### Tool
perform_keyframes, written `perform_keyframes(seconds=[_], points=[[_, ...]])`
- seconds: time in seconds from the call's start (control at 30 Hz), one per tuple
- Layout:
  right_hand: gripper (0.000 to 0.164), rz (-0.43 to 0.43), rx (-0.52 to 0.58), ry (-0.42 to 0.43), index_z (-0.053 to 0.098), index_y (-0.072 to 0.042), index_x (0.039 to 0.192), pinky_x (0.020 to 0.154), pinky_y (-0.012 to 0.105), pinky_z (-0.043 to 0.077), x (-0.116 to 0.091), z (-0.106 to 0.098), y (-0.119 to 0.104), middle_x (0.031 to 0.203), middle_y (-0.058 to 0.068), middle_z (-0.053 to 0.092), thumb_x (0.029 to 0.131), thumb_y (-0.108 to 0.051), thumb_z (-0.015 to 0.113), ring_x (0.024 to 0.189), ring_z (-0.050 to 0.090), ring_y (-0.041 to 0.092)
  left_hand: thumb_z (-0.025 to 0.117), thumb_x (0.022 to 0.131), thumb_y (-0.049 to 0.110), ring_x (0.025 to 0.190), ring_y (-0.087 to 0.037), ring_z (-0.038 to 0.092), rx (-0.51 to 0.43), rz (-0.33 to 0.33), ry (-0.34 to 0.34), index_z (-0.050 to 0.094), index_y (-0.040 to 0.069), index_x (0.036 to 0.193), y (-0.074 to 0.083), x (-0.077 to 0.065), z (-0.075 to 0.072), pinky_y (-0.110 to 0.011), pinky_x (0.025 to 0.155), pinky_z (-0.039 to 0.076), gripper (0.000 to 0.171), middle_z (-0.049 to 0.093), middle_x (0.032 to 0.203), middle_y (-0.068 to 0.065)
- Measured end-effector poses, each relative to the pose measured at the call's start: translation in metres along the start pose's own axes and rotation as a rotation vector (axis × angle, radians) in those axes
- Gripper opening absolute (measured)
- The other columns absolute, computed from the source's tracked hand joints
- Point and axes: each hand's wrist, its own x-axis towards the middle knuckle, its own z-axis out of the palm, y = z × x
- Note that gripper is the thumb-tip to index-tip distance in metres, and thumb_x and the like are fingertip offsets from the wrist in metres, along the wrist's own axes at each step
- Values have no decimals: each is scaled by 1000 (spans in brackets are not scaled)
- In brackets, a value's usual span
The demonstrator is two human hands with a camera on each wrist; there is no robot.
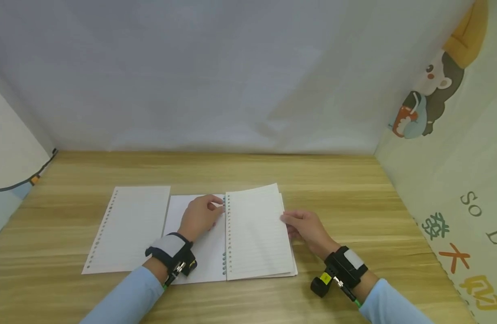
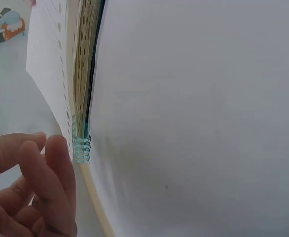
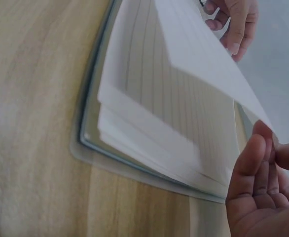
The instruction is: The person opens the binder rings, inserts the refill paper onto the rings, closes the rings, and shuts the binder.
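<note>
A loose-leaf notebook lies open, its white inner cover (image 1: 208, 265) on the left and a stack of lined, hole-punched pages on the right. My right hand (image 1: 306, 227) pinches the right edge of the top sheet (image 1: 256, 234); in the right wrist view that sheet (image 3: 208, 64) lifts off the pages (image 3: 184, 118) below. My left hand (image 1: 201, 216) is over the inner cover, fingers loosely bent beside the upper green binder rings (image 2: 82, 143). Nothing shows between its fingertips in the left wrist view. The sheet's punched holes line up along the rings.
Left of the notebook, a separate lined sheet (image 1: 128, 229) with punched holes lies flat on the wooden table (image 1: 333, 180). A grey-white backdrop (image 1: 191, 90) rises behind the table, and a printed cloth (image 1: 454, 180) hangs at the right.
</note>
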Motion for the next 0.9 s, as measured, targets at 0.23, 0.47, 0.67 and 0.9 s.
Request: perform_keyframes(seconds=[0.23,0.47,0.67,0.9], points=[[33,9,14,-8,59,5,117,69,24,50,-2,0,0,86,2,68,90,-15,60,72,61,11,60,90,25,76,-18,61,93,42,25,62,13,119,8,6,2,-31,67,46,31,67,101,-10],[34,21,36,-19,58,6,118,70,24,51,-4,0,-1,88,2,68,91,-15,59,75,62,11,59,91,25,81,-19,59,118,35,9,61,14,122,6,11,6,-32,68,46,33,66,102,-9],[35,20,52,-32,56,6,119,70,23,50,-4,-1,-1,87,1,68,91,-16,59,75,62,11,58,91,25,77,-19,58,112,39,-4,60,14,123,4,15,9,-30,65,43,34,65,98,-9],[36,32,71,-41,56,6,120,69,22,50,-5,-2,1,88,1,68,91,-16,59,75,62,11,59,91,26,76,-18,57,115,50,-9,61,14,123,4,14,10,-29,64,42,34,65,97,-9]])
